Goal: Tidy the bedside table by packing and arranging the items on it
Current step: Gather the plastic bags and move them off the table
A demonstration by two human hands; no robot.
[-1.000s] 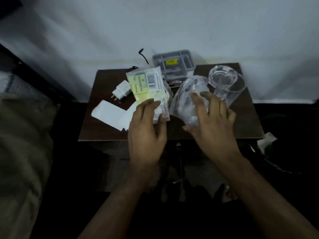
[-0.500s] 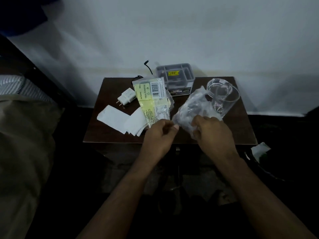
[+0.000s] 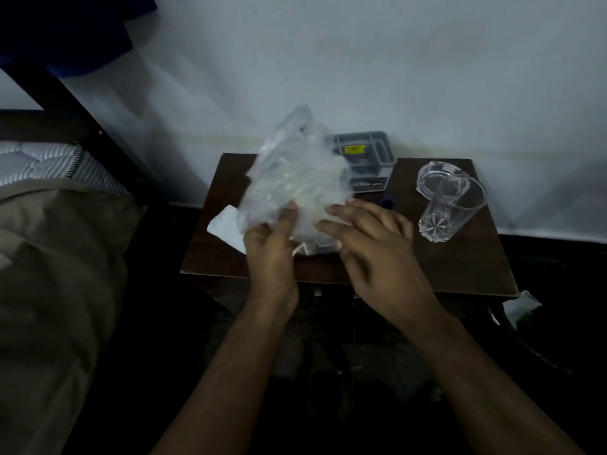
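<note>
A crumpled clear plastic bag (image 3: 292,178) is raised above the brown bedside table (image 3: 460,264), blurred with motion. My left hand (image 3: 269,251) grips its lower edge from the left. My right hand (image 3: 368,238) lies against the bag's lower right side with fingers stretched out. The bag hides the yellow packet and the white charger. A corner of white paper (image 3: 226,224) shows at the bag's left. A grey compartment box (image 3: 368,159) with a yellow label stands at the back. A clear glass (image 3: 450,208) lies tilted on the right.
A bed with a beige cover (image 3: 49,274) and a dark frame stands left of the table. The white wall (image 3: 361,60) rises right behind it. A white scrap (image 3: 522,307) lies on the dark floor at the right.
The plastic bag has been lifted and swung left over the packet and charger. My left hand went from the packet to the bag. The view has shifted, so the table sits further right.
</note>
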